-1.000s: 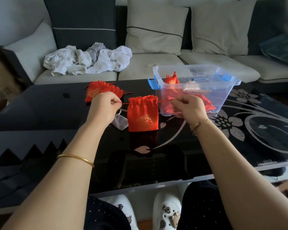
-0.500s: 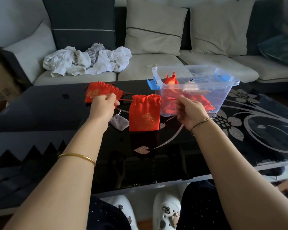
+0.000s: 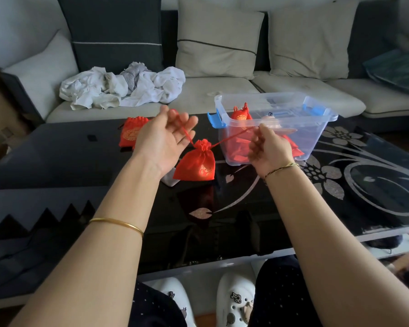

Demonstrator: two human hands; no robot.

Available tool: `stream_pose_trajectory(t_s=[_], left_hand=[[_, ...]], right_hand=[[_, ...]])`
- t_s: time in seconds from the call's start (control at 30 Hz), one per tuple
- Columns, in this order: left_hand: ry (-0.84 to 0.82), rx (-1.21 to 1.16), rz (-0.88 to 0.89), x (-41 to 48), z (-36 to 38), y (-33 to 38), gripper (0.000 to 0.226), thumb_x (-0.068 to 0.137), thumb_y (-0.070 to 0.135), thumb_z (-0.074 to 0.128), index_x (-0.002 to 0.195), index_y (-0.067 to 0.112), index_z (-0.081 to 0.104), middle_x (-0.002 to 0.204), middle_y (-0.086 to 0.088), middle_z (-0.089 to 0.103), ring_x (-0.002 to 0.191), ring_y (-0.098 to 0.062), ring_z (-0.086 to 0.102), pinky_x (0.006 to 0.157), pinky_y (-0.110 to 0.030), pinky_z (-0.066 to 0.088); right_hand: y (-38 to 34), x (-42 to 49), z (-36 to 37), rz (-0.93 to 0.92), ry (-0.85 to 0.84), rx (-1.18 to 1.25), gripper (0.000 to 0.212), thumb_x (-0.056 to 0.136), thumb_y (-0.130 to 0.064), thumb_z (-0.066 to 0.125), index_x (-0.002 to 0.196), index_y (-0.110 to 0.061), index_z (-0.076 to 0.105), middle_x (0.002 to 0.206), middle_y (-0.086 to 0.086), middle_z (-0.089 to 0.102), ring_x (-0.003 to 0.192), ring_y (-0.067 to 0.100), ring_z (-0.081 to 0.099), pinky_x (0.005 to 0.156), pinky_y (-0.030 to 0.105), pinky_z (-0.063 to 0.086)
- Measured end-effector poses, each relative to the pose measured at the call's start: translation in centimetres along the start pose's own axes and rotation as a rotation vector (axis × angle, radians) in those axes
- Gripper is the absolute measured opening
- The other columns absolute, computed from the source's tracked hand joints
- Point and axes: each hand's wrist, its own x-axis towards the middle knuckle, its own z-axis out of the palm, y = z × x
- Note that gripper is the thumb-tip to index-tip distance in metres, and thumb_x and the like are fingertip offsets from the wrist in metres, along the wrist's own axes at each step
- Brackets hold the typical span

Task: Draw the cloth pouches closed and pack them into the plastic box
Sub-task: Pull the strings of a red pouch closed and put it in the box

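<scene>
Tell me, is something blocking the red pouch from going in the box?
No, nothing visible. The red pouch is just beside the plastic box, whose top is open. The right hand pinches its cord there.

Stretches the cords (image 3: 232, 136) of a cinched red pouch (image 3: 197, 164) between spread-fingered left hand (image 3: 165, 138) and pinching right hand (image 3: 270, 151), beside the plastic box (image 3: 318, 132).

Place: a home living room.
Seating: a grey sofa (image 3: 222, 90) with back cushions (image 3: 217, 41) ran across 12 o'clock.
Table: a black glass coffee table (image 3: 57, 161), floral-patterned.
Clutter: crumpled white clothes (image 3: 92, 90) lay at 11 o'clock.
</scene>
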Motion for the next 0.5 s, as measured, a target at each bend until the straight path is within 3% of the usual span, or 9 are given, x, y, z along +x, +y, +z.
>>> stream_pose_trajectory(t_s=[0.07,0.2,0.3,0.37,0.43,0.5], left_hand=[[-0.023,0.130,0.003,-0.3,0.7,-0.2,0.034,0.100,0.031,0.040,0.076,0.015,0.058,0.061,0.005,0.059,0.057,-0.009,0.061,0.080,-0.030,0.051],[-0.134,0.495,0.040,-1.2,1.2,-0.9,0.015,0.093,0.011,0.053,0.098,0.008,0.067,0.070,0.005,0.056,0.059,-0.005,0.047,0.061,-0.020,0.045],[-0.174,0.766,0.081,-1.5,1.3,-1.3,0.010,0.086,0.013,0.065,0.092,0.019,0.069,0.072,0.006,0.061,0.060,-0.005,0.047,0.062,-0.020,0.040],[-0.209,0.867,0.104,-1.5,1.2,-1.5,0.006,0.083,0.018,0.069,0.089,0.020,0.070,0.068,0.009,0.063,0.057,-0.004,0.048,0.059,-0.019,0.039],[-0.223,0.908,0.135,-1.4,1.3,-1.7,0.014,0.085,0.019,0.067,0.089,0.006,0.071,0.054,0.007,0.052,0.047,-0.005,0.040,0.048,-0.016,0.033],[-0.207,0.875,0.151,-1.2,1.3,-1.9,0.023,0.088,0.017,0.064,0.087,-0.006,0.067,0.055,0.000,0.044,0.045,-0.007,0.033,0.041,-0.016,0.027]], right_hand=[[-0.7,-1.0,0.9,-0.110,-0.050,-0.075,0.031,0.093,-0.022,0.053,0.064,-0.015,0.058,0.057,-0.003,0.049,0.048,0.009,0.042,0.050,0.021,0.033],[-1.0,-2.3,2.3,-0.331,-0.158,-0.287,0.032,0.092,-0.022,0.055,0.062,-0.016,0.064,0.061,-0.002,0.054,0.058,0.010,0.046,0.056,0.020,0.037],[-0.9,-3.0,3.0,-0.464,-0.207,-0.422,0.032,0.093,-0.020,0.054,0.062,-0.018,0.065,0.058,-0.011,0.060,0.058,-0.001,0.052,0.061,0.013,0.043],[-0.9,-3.4,3.4,-0.524,-0.241,-0.496,0.033,0.093,-0.020,0.053,0.062,-0.019,0.064,0.065,-0.006,0.063,0.060,0.000,0.053,0.061,0.012,0.043],[-0.8,-3.6,3.8,-0.548,-0.257,-0.523,0.034,0.093,-0.022,0.052,0.061,-0.020,0.064,0.069,-0.002,0.062,0.062,0.003,0.053,0.058,0.013,0.042],[-0.7,-3.5,3.8,-0.472,-0.256,-0.456,0.035,0.096,-0.026,0.049,0.066,-0.018,0.065,0.067,-0.002,0.061,0.060,0.006,0.052,0.053,0.014,0.041]])
